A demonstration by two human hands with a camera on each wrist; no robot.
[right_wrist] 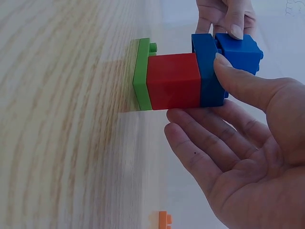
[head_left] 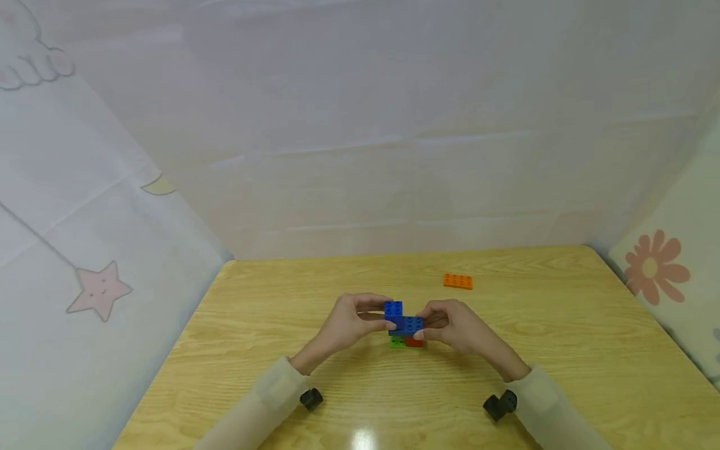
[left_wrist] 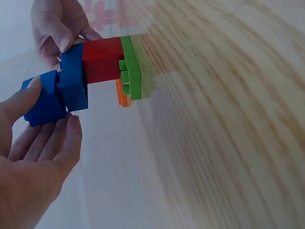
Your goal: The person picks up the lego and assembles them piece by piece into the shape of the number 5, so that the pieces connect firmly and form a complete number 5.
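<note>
On the table stands a small stack of toy bricks: a flat green brick (left_wrist: 135, 71) at the bottom, a red brick (right_wrist: 173, 81) on its right part, and a flat blue brick (right_wrist: 209, 71) over the red one. My left hand (head_left: 347, 325) pinches a taller blue brick (head_left: 394, 309) between thumb and fingers at the left end of the flat blue brick. In the left wrist view a narrow gap shows between these two blue bricks. My right hand (head_left: 458, 326) holds the flat blue brick's right end, thumb in front and fingers behind.
A flat orange brick (head_left: 458, 281) lies on the wooden table (head_left: 253, 300), behind and right of the stack. Pale fabric with printed figures (head_left: 100, 290) hangs around the table's back and sides. Dark wrist devices (head_left: 499, 405) sit near both cuffs.
</note>
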